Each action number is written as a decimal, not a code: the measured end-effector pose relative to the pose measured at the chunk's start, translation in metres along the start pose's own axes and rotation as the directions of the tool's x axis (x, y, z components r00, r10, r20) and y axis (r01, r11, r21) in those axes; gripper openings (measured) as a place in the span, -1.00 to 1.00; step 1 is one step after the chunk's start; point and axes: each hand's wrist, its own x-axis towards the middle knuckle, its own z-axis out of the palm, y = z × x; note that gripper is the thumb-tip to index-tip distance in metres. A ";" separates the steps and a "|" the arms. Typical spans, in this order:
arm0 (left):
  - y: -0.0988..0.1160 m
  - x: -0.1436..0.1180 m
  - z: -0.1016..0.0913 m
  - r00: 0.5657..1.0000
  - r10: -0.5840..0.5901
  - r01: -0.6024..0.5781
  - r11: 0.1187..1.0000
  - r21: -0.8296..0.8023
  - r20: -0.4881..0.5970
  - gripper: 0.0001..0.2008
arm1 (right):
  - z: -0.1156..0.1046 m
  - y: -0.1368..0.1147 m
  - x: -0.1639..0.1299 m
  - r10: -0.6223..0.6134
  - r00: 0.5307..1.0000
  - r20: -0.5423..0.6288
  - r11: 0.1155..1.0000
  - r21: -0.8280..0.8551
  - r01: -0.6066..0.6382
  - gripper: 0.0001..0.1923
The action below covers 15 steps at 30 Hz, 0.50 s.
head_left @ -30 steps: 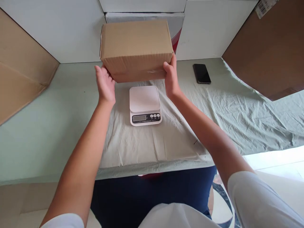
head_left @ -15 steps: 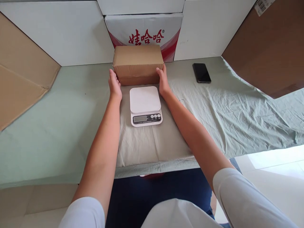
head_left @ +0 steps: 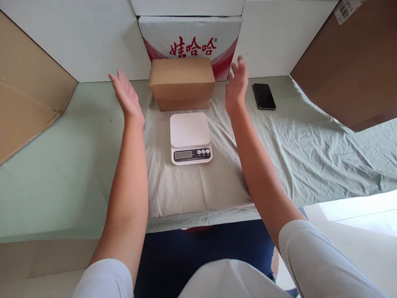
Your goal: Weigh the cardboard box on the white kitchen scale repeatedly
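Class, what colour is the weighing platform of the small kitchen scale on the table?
White, shown best in the head view: the small kitchen scale has a plain white platform.

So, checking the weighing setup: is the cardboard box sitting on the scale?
No, the cardboard box rests on the cloth behind the scale.

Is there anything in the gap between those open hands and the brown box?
Nothing visible. The left hand and right hand hover open on either side of the cardboard box, with only bare cloth between. The scale sits in front, the phone off right.
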 end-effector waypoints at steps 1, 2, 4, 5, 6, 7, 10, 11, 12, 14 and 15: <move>0.003 0.003 -0.008 1.000 0.011 -0.011 1.000 0.015 0.015 -0.10 | -0.009 -0.010 0.001 0.006 0.999 -0.038 1.000 0.021 -0.005 0.03; 0.004 0.005 -0.014 0.999 0.017 -0.019 0.999 0.034 0.034 -0.07 | -0.015 -0.017 0.001 -0.004 0.998 -0.069 0.999 0.049 0.007 -0.04; 0.000 0.003 -0.018 0.998 0.017 -0.021 0.997 0.069 0.064 0.03 | -0.022 -0.022 -0.006 0.017 0.995 -0.098 0.995 0.099 -0.007 -0.10; -0.002 0.000 -0.015 0.998 0.009 -0.015 0.997 0.080 0.070 0.08 | -0.021 -0.019 -0.010 0.035 0.994 -0.100 0.993 0.116 -0.023 -0.08; -0.005 -0.006 -0.009 0.998 -0.004 -0.002 0.996 0.084 0.069 0.11 | -0.019 -0.013 -0.014 0.060 0.994 -0.096 0.991 0.123 -0.048 -0.05; -0.007 -0.013 -0.002 0.998 -0.024 0.018 0.996 0.084 0.063 0.11 | -0.015 -0.006 -0.017 0.083 0.993 -0.085 0.990 0.121 -0.072 0.00; -0.009 -0.033 0.020 0.994 -0.099 0.095 0.993 0.071 0.046 -0.03 | 0.000 0.020 -0.028 0.114 0.993 -0.030 0.989 0.098 -0.111 0.13; -0.008 -0.038 0.026 0.992 -0.116 0.112 0.991 0.068 0.045 -0.07 | 0.004 0.028 -0.031 0.115 0.993 -0.012 0.989 0.092 -0.113 0.15; -0.007 -0.042 0.030 0.991 -0.127 0.124 0.990 0.065 0.047 -0.10 | 0.008 0.034 -0.034 0.114 0.993 0.004 0.990 0.086 -0.114 0.17; -0.007 -0.044 0.034 0.989 -0.137 0.134 0.990 0.047 0.052 -0.13 | 0.014 0.043 -0.039 0.117 0.993 0.025 0.991 0.066 -0.118 0.17; -0.007 -0.043 0.035 0.989 -0.140 0.139 0.990 0.031 0.052 -0.14 | 0.016 0.046 -0.040 0.117 0.992 0.043 0.992 0.049 -0.119 0.16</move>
